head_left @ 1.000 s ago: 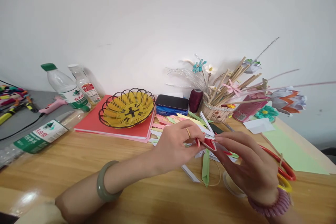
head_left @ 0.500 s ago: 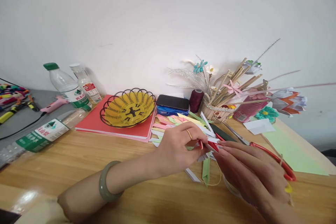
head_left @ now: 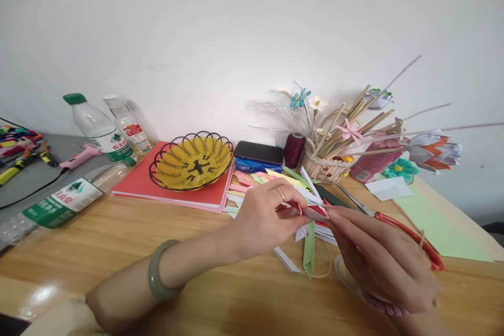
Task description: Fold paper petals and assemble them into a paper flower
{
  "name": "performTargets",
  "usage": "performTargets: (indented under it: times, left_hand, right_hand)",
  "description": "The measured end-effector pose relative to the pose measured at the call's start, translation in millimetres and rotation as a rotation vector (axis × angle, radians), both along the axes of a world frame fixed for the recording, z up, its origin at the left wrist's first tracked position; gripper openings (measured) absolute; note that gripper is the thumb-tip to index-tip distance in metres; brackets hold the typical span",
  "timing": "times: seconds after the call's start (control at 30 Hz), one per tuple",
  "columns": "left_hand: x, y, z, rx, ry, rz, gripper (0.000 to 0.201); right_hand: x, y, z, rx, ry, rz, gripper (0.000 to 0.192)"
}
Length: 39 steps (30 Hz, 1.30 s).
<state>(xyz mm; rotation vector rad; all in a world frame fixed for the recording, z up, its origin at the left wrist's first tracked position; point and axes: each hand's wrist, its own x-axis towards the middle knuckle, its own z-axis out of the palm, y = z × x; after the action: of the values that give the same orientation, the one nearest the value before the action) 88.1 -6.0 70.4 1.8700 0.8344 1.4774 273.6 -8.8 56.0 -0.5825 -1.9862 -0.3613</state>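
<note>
A small folded paper piece [head_left: 315,213], white with red, is being held just above the wooden bench [head_left: 118,241], between both hands. The left hand [head_left: 263,218] is pinching its left end, so this grip is closed on the paper. The right hand [head_left: 378,257] is touching the right end with its fingertips [head_left: 334,215], and its grip is also closing on the paper. Under the hands, a heap of folded paper strips [head_left: 275,181] in many colours is lying, and a green strip [head_left: 309,249] is pointing toward the person. Red-handled scissors [head_left: 409,236] are lying just beside the right hand. Farther back, a yellow wire basket [head_left: 191,160] is sitting on a red folder [head_left: 136,184], near plastic bottles [head_left: 98,128]. A holder with sticks and paper flowers [head_left: 326,163] is standing against the plain white wall [head_left: 236,21].
</note>
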Motion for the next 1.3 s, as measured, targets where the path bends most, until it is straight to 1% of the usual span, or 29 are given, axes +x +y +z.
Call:
performTargets:
  times: [0.07,0.1,0.17,0.23,0.33,0.43,0.57,0.7,0.8,0.9,1.0,1.13,1.3]
  left_hand:
    - [-2,1,2.6,-0.088,-0.017,-0.037,0.012]
    - [-3,2,3.7,-0.138,-0.026,-0.062,0.012]
    - [-5,5,4.8,-0.214,-0.047,-0.113,0.013]
    - [-6,8,4.1,-0.232,-0.068,-0.148,0.014]
    - [-8,13,0.1,-0.158,-0.073,-0.174,0.014]
    - [-8,18,-5.9,-0.011,-0.067,-0.206,0.008]
    - [-7,21,-12.1,0.184,-0.074,-0.253,0.008]
    - [-6,20,-11.9,0.291,-0.057,-0.237,0.007]
    - [-6,18,-9.1,0.322,-0.028,-0.219,0.004]
    - [-7,17,-7.3,0.311,-0.009,-0.222,0.003]
    - [-8,16,-7.6,0.313,-0.011,-0.231,0.005]
    - [-8,15,-8.8,0.310,-0.002,-0.233,0.005]
    - [-8,15,-8.5,0.324,-0.003,-0.248,0.008]
  right_hand:
    - [-5,4,1.6,0.043,-0.016,-0.023,0.047]
    - [-8,5,2.2,0.036,0.002,-0.031,0.043]
    - [-13,7,3.2,-0.066,0.073,-0.026,0.035]
    - [-17,7,4.3,-0.166,0.113,0.005,0.032]
    - [-20,3,6.8,-0.251,0.125,0.060,0.032]
    - [-22,-2,9.1,-0.260,0.126,0.078,0.032]
    - [-23,-8,10.1,-0.180,0.115,0.047,0.031]
    - [-20,-11,12.4,-0.057,0.038,-0.010,0.030]
    - [-19,-12,16.0,-0.004,-0.004,-0.034,0.031]
    - [-18,-13,17.6,0.024,-0.018,-0.034,0.031]
    - [-16,-14,14.1,0.036,-0.025,-0.030,0.033]
    - [-11,-15,5.5,0.046,0.013,-0.022,0.046]
    - [-6,-15,4.5,0.004,-0.060,0.017,0.049]
